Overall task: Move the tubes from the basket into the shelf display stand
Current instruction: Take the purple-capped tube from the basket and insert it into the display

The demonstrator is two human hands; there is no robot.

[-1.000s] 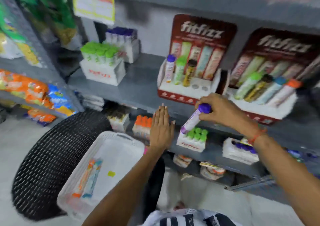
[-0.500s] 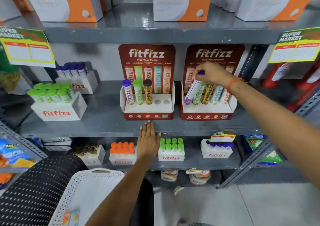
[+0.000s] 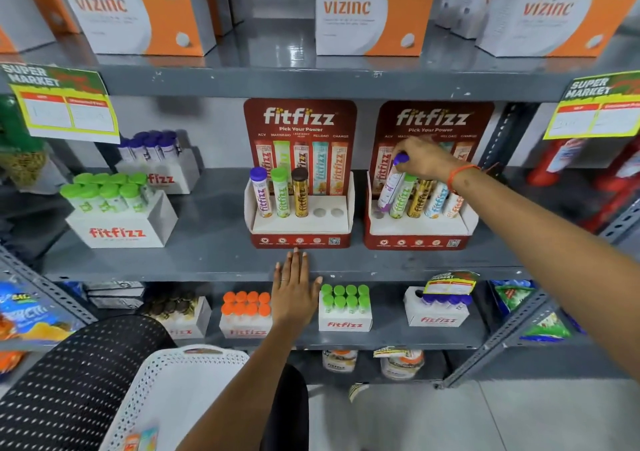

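Observation:
My right hand [image 3: 424, 160] grips the purple cap of a white tube [image 3: 389, 187], tilted over the leftmost hole of the right red display stand [image 3: 415, 234]. That stand holds several tubes to the right of it. The left display stand [image 3: 299, 231] holds three tubes, purple, green and brown capped, with two holes free at its right. My left hand [image 3: 294, 288] rests flat and open on the shelf's front edge [image 3: 207, 270] below the left stand. The white perforated basket [image 3: 166, 381] sits low at the bottom, with two tubes [image 3: 140, 442] lying at its near end.
White boxes of green-capped [image 3: 114, 208] and purple-capped [image 3: 156, 160] tubes stand left on the same shelf. The shelf below carries more tube boxes [image 3: 344, 308]. Orange and white cartons [image 3: 367, 11] fill the top shelf. A black mesh chair back [image 3: 79, 381] is beside the basket.
My right hand carried the purple-capped tube up from below the shelf to the right stand and now tilts it lower over the leftmost hole. My left hand stayed on the shelf edge.

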